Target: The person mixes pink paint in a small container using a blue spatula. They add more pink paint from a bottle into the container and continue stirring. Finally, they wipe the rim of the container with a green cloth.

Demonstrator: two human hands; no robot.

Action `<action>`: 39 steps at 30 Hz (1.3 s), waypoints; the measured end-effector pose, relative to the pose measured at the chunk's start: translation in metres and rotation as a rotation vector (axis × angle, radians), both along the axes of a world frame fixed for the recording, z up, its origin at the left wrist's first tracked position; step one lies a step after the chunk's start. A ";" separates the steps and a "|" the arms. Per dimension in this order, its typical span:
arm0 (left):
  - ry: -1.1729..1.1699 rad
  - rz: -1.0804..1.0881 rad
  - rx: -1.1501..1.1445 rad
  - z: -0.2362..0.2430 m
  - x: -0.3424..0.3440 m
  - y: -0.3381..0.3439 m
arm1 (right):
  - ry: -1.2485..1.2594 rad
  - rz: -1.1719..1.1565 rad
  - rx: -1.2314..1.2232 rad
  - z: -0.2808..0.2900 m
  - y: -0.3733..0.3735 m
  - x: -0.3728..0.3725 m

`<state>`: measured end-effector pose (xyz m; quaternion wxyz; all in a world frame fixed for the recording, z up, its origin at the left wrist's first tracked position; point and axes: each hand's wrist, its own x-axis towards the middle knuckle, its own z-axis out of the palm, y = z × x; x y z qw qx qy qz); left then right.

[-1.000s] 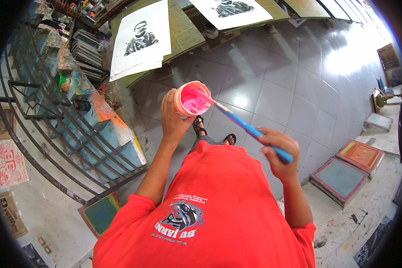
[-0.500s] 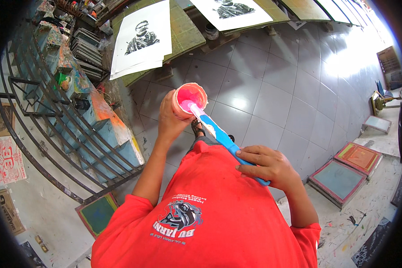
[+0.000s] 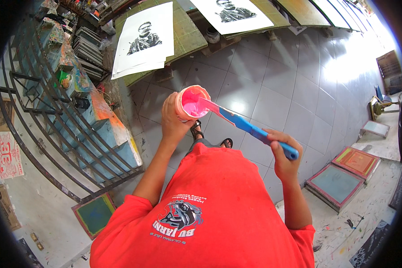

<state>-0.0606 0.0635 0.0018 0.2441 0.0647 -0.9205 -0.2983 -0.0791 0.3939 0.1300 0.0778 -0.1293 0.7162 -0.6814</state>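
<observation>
My left hand (image 3: 172, 118) is wrapped round a pale orange tub (image 3: 180, 108), tilted so its mouth faces right and up. Bright pink ink (image 3: 193, 103) coats the inside of it. In my right hand (image 3: 285, 154) is the blue handle of a spatula (image 3: 250, 128), held near its end. The pink-smeared blade reaches over the rim into the tub, and its tip is inside by the ink. Both hands are held out in front of my red shirt, above the tiled floor.
Ahead are green-topped tables (image 3: 183, 38) with black-and-white portrait prints (image 3: 143, 40) on them. A dark metal railing (image 3: 33, 154) and paint-stained blue steps (image 3: 103, 154) stand at my left. Framed screens (image 3: 337, 185) lie on a ledge at right; another framed screen (image 3: 94, 214) leans low at left.
My right hand has risen and moved right, its grip turning round the handle. The spatula now lies flatter, its blade at the tub's right rim. The tub has shifted slightly right.
</observation>
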 end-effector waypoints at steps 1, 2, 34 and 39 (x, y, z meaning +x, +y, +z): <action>0.034 -0.011 -0.035 0.000 0.000 0.001 | -0.112 -0.106 -0.091 -0.008 -0.006 0.001; 0.068 -0.023 -0.070 0.000 0.000 0.001 | -0.214 -0.142 -0.156 -0.017 -0.008 0.000; 0.323 -0.153 -0.311 -0.010 -0.004 -0.023 | 0.160 0.104 0.104 -0.028 0.003 -0.023; 0.298 -0.171 -0.344 -0.010 -0.004 -0.021 | -0.376 -0.170 -0.167 -0.044 -0.018 0.009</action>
